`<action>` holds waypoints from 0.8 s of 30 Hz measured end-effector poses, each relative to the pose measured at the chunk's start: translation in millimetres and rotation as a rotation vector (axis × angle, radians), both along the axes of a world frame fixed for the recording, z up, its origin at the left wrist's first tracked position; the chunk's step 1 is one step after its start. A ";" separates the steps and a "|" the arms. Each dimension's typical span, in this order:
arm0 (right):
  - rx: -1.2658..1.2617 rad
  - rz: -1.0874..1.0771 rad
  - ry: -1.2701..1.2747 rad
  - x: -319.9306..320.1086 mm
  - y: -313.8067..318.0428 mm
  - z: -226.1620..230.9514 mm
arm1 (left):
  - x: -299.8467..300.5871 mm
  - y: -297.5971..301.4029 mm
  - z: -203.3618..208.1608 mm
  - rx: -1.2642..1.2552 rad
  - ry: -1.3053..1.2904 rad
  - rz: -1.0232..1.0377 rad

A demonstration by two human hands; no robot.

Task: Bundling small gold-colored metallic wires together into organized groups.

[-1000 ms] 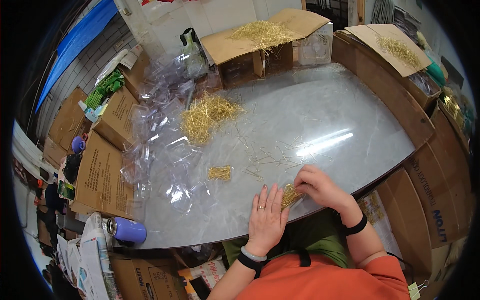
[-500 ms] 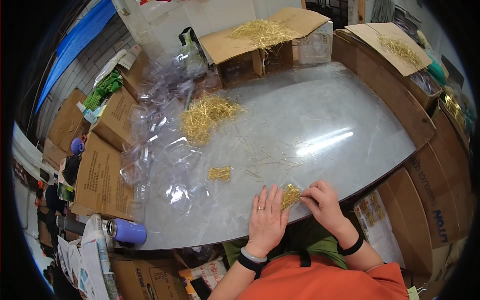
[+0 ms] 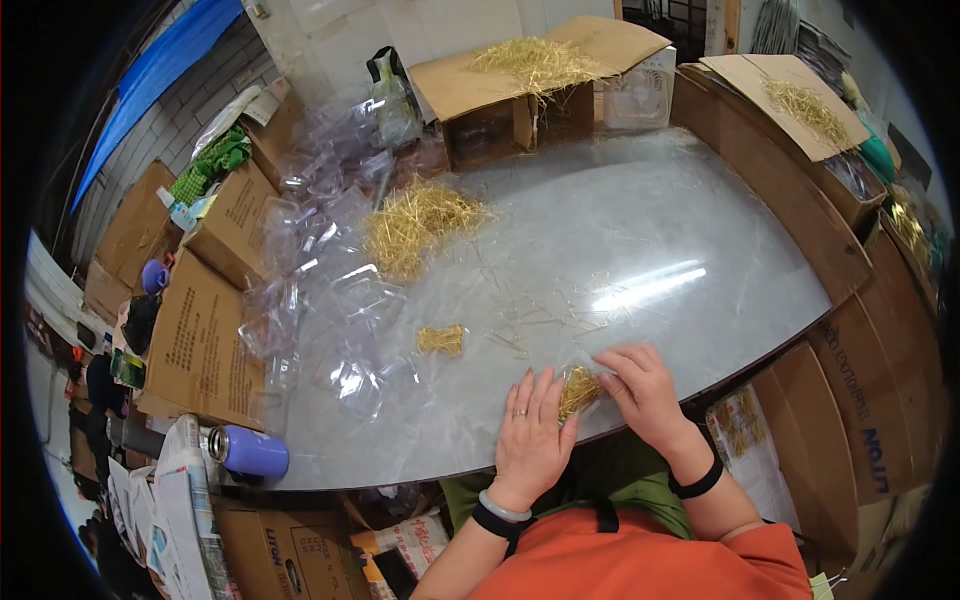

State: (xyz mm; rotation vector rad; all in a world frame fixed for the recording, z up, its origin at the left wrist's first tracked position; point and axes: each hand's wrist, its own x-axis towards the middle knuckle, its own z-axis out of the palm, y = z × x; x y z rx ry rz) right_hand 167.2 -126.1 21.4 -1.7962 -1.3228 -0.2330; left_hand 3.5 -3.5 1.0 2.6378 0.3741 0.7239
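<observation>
My left hand (image 3: 532, 430) lies flat on the grey table (image 3: 640, 230) near its front edge, fingers touching a small clear plastic pack holding a bundle of gold pins (image 3: 579, 391). My right hand (image 3: 640, 388) presses on the same pack from the right side. A second small bundle of gold pins (image 3: 441, 340) lies a little to the left. A large loose heap of gold pins (image 3: 415, 222) sits farther back on the left, and stray pins (image 3: 540, 310) are scattered between.
Several clear plastic shells (image 3: 330, 290) are piled along the table's left side. Open cardboard boxes with pins (image 3: 520, 85) stand at the back, another box (image 3: 795, 105) at the right. A purple flask (image 3: 248, 450) lies at the front left beside cartons (image 3: 200, 340).
My right hand has drawn in toward me and closer to the left hand, over the small pack. The left hand has hardly moved.
</observation>
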 end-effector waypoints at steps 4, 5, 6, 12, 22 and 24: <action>-0.073 0.080 -0.085 -12.5 8.0 0.9 | 0.3 0.1 1.2 0.023 0.016 0.001; -0.082 0.103 -0.073 -12.3 7.8 -7.7 | 0.2 -0.3 1.5 0.023 0.022 -0.003; -0.092 0.131 -0.062 -13.7 8.5 -11.8 | -0.5 -0.3 1.4 0.024 0.028 -0.002; -0.204 0.025 -0.147 -23.0 8.2 -8.9 | -0.5 0.0 1.2 0.047 0.044 -0.004; -0.346 0.099 -0.225 -19.1 2.8 -7.2 | -3.9 0.1 -2.1 -0.025 -0.009 -0.003; -0.365 0.087 -0.207 -19.9 2.8 -6.5 | -6.1 2.3 -0.6 -0.048 -0.022 -0.040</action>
